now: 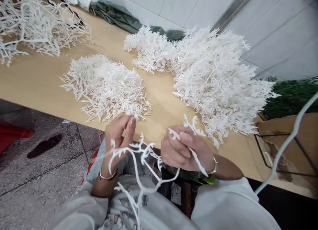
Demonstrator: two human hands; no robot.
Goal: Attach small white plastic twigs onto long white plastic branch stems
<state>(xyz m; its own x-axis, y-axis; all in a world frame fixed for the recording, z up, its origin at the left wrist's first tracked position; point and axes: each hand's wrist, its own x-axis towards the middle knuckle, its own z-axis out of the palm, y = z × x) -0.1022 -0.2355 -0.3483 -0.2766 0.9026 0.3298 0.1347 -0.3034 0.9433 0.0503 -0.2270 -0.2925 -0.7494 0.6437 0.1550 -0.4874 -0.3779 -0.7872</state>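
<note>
My right hand (182,147) is closed around a small white plastic branch (198,162), its forked tips poking out above the fingers and its stem hanging below. My left hand (120,132) has the thumb pressed to curled fingers, right at the near edge of a pile of small white sprigs (106,84); what it pinches, if anything, is hidden. A larger, many-armed white plastic branch (141,188) stands in front of my lap, passing before my left wrist. What holds it up I cannot tell.
A big heap of white branch pieces (208,77) lies at the right of the tan table (159,94). Bare white branches (37,24) are piled far left. Dark green cloth (116,14) runs along the wall. A cardboard box (295,143) with green foliage (293,94) stands right.
</note>
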